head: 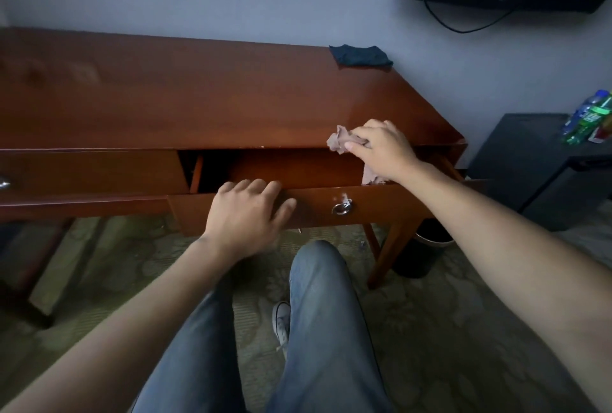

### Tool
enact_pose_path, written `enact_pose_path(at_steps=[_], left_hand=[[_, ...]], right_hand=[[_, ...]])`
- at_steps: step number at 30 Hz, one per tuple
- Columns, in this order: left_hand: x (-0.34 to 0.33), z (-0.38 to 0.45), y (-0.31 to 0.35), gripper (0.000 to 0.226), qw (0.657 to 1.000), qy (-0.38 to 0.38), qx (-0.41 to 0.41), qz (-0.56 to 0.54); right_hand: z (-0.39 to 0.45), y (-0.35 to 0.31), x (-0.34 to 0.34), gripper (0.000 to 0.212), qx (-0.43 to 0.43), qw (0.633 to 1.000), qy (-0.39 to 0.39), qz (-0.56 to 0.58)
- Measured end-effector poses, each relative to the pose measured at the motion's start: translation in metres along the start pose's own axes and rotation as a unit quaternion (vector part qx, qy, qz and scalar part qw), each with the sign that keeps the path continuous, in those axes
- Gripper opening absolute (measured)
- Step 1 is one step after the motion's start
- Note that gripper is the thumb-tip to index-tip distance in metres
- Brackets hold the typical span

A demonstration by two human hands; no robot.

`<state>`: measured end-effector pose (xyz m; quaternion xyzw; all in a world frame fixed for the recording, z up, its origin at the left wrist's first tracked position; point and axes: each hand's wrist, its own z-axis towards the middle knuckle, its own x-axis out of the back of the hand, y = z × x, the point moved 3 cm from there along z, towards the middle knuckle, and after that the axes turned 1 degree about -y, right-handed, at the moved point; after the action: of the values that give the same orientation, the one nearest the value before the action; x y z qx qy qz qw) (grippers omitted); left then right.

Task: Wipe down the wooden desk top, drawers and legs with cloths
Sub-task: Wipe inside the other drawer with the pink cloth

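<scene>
The pinkish cloth (344, 142) lies bunched under the right hand (384, 150) at the front edge of the wooden worktop (205, 97), directly above the pulled-out right drawer (314, 207); a tail of it hangs below the wrist into the drawer opening. Right grip: clenched on the cloth, fingers curled over it, thumb pinching its near side. Left hand (248, 213): grip released, fingers relaxed and spread, resting on the top edge of the open drawer's front panel, left of the metal ring pull (341, 208).

Count: two cloths, the second a dark cloth (361, 55) lying flat at the far right corner of the worktop, well apart from both hands. Two drawers, the left drawer (89, 170) closed. Bottles (589, 117) stand on a dark cabinet (530, 154) to the right; their number cannot be told.
</scene>
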<state>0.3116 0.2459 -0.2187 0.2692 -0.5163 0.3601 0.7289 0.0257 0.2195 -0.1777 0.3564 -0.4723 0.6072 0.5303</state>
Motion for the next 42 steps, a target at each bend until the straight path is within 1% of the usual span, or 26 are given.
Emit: enact_pose_path(at_steps=[3, 5, 7, 11, 13, 16, 19, 23, 25, 27, 29, 30, 31, 32, 33, 34, 35, 36, 38, 40, 42], left_hand=[[0.008, -0.007, 0.001, 0.061, 0.999, 0.012, -0.037, 0.001], [0.017, -0.017, 0.001, 0.059, 0.998, 0.018, -0.063, 0.013], [0.024, -0.031, 0.004, 0.057, 0.996, 0.014, -0.090, 0.004], [0.043, -0.066, 0.013, 0.055, 0.990, -0.028, -0.121, -0.059], [0.051, -0.084, 0.018, 0.053, 0.985, -0.049, -0.133, -0.094], [0.056, -0.103, 0.025, 0.052, 0.971, -0.115, -0.148, -0.150], [0.066, -0.115, 0.033, 0.048, 0.951, -0.154, -0.184, -0.196], [0.077, -0.136, 0.042, 0.038, 0.918, -0.210, -0.230, -0.244], [0.080, -0.139, 0.041, 0.035, 0.909, -0.235, -0.229, -0.257], [0.079, -0.134, 0.035, 0.029, 0.891, -0.276, -0.220, -0.286], [0.070, -0.124, 0.022, 0.023, 0.865, -0.329, -0.170, -0.340], [0.064, -0.118, 0.012, 0.022, 0.865, -0.323, -0.150, -0.353], [0.056, -0.110, -0.001, 0.022, 0.887, -0.291, -0.136, -0.331], [0.048, -0.103, -0.014, 0.024, 0.926, -0.234, -0.136, -0.261], [0.037, -0.097, -0.028, 0.026, 0.958, -0.176, -0.149, -0.170], [0.028, -0.093, -0.040, 0.029, 0.973, -0.143, -0.149, -0.101], [0.020, -0.090, -0.049, 0.033, 0.980, -0.129, -0.137, -0.068], [0.016, -0.088, -0.056, 0.038, 0.983, -0.125, -0.119, -0.060], [0.011, -0.085, -0.065, 0.054, 0.988, -0.123, -0.066, -0.068], [0.005, -0.084, -0.069, 0.068, 0.985, -0.121, -0.018, -0.123], [0.003, -0.090, -0.066, 0.072, 0.976, -0.089, 0.016, -0.200]], right_hand=[[-0.022, -0.024, 0.005, 0.027, 0.044, 0.997, -0.030, 0.065], [-0.038, -0.040, 0.002, 0.025, 0.066, 0.994, -0.051, 0.076], [-0.050, -0.054, -0.003, 0.024, 0.070, 0.992, -0.063, 0.079], [-0.063, -0.075, -0.016, 0.019, 0.077, 0.989, -0.099, 0.075], [-0.068, -0.082, -0.022, 0.020, 0.091, 0.986, -0.127, 0.064], [-0.079, -0.090, -0.030, 0.023, 0.115, 0.981, -0.153, 0.039], [-0.089, -0.101, -0.041, 0.022, 0.135, 0.977, -0.160, 0.031], [-0.095, -0.111, -0.052, 0.022, 0.149, 0.979, -0.136, 0.031], [-0.096, -0.112, -0.059, 0.021, 0.156, 0.982, -0.088, 0.063], [-0.100, -0.111, -0.068, 0.018, 0.176, 0.979, -0.028, 0.101], [-0.107, -0.110, -0.079, 0.013, 0.202, 0.971, -0.006, 0.130], [-0.112, -0.112, -0.084, 0.017, 0.215, 0.966, -0.013, 0.142], [-0.116, -0.113, -0.088, 0.026, 0.226, 0.962, -0.030, 0.153], [-0.121, -0.114, -0.091, 0.034, 0.235, 0.957, -0.047, 0.162], [-0.124, -0.116, -0.092, 0.038, 0.238, 0.955, -0.056, 0.169], [-0.125, -0.118, -0.091, 0.039, 0.237, 0.954, -0.059, 0.172], [-0.127, -0.121, -0.089, 0.039, 0.235, 0.956, -0.067, 0.166], [-0.131, -0.125, -0.087, 0.043, 0.232, 0.957, -0.087, 0.152], [-0.141, -0.135, -0.083, 0.056, 0.242, 0.950, -0.152, 0.125], [-0.155, -0.147, -0.081, 0.063, 0.306, 0.925, -0.195, 0.107], [-0.153, -0.149, -0.086, 0.063, 0.363, 0.904, -0.212, 0.081]])
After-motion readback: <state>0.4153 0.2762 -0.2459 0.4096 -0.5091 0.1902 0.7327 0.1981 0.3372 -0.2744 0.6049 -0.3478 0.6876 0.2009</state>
